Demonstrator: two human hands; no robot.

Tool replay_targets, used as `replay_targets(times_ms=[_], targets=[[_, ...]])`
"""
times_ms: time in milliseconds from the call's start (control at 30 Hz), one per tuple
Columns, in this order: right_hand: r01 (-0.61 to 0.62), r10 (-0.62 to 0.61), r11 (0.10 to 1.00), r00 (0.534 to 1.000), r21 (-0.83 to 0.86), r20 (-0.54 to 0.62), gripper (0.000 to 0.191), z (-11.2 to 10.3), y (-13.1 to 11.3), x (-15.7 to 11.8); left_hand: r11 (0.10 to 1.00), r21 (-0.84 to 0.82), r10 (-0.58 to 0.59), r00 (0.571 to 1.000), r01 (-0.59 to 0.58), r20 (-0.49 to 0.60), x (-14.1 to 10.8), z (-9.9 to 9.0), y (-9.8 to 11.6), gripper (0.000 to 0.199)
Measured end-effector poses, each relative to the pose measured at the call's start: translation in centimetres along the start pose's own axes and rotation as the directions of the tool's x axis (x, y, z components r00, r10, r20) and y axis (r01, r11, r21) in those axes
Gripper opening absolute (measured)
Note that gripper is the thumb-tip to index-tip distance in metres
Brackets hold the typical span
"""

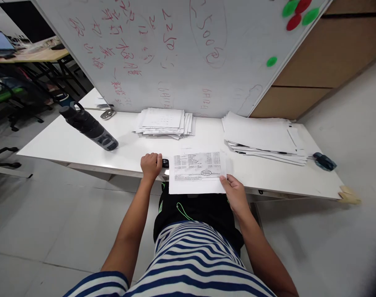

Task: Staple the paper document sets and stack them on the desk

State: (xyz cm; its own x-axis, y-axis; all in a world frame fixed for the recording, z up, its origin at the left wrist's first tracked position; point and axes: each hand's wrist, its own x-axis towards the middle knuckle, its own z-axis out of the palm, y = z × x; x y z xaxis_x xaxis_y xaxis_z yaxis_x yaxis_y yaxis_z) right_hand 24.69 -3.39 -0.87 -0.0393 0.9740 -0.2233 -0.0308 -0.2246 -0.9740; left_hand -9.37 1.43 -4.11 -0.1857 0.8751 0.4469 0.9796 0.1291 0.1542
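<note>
My left hand (151, 166) is closed around a black object (165, 163), perhaps a stapler, whose end shows on its right at the table's front edge. In my right hand (235, 190), the thumb and fingers pinch the lower right corner of a printed paper (197, 172) with an oval stamp. The paper overhangs the front edge of the white table (126, 123). Behind it lies a stack of papers (163, 119), and a larger, uneven stack (258, 134) lies to the right with a dark pen on it.
A dark bottle (90, 128) stands at the left of the table. A whiteboard (181, 49) with red writing rises behind. A dark blue object (324, 161) lies at the right end. Desks and chairs are at far left.
</note>
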Motion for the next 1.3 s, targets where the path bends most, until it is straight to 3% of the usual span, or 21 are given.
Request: replay_targets(times_ms=[333, 467, 533, 667, 767, 967, 1133, 1300], targets=[[0.027, -0.029, 0.996, 0.999, -0.081, -0.023, 0.05, 0.0, -0.3, 0.4, 0.999, -0.044, -0.02, 0.999, 0.021, 0.026, 0.1, 0.2, -0.2, 0.042], [0.075, -0.092, 0.96, 0.994, -0.271, -0.05, 0.049, 0.0, -0.1, 1.4, 0.995, -0.082, -0.047, 0.998, 0.051, 0.049, 0.1, 0.1, -0.1, 0.042], [0.086, -0.148, 0.883, 0.984, -0.462, -0.099, 0.048, 0.0, 0.2, 1.7, 0.992, -0.106, -0.055, 0.997, 0.061, 0.054, 0.1, 0.1, -0.1, 0.041], [0.104, -0.354, 0.61, 0.923, -0.786, -0.153, 0.045, 0.1, 0.6, 1.8, 0.991, -0.109, -0.067, 0.996, 0.073, 0.061, 0.1, 0.0, 0.0, 0.04], [0.089, -0.453, 0.486, 0.876, -0.87, -0.164, 0.044, 0.0, 0.6, 1.6, 0.99, -0.116, -0.078, 0.995, 0.085, 0.065, 0.1, -0.2, 0.1, 0.04], [0.09, -0.548, 0.368, 0.825, -0.925, -0.138, 0.046, -0.6, 1.2, 2.0, 0.993, -0.113, -0.044, 0.999, 0.046, 0.022, 0.0, 0.1, -0.1, 0.038], [0.073, -0.525, 0.428, 0.831, -0.901, -0.182, 0.05, -1.8, 2.3, 3.0, 0.999, -0.02, -0.043, 0.993, 0.041, -0.11, -0.4, 1.0, -0.4, 0.037], [0.096, -0.543, 0.54, 0.798, -0.836, -0.259, 0.052, -3.9, 3.4, 5.2, 0.994, -0.01, -0.108, 0.984, 0.108, -0.139, -0.5, 0.8, 0.0, 0.037]])
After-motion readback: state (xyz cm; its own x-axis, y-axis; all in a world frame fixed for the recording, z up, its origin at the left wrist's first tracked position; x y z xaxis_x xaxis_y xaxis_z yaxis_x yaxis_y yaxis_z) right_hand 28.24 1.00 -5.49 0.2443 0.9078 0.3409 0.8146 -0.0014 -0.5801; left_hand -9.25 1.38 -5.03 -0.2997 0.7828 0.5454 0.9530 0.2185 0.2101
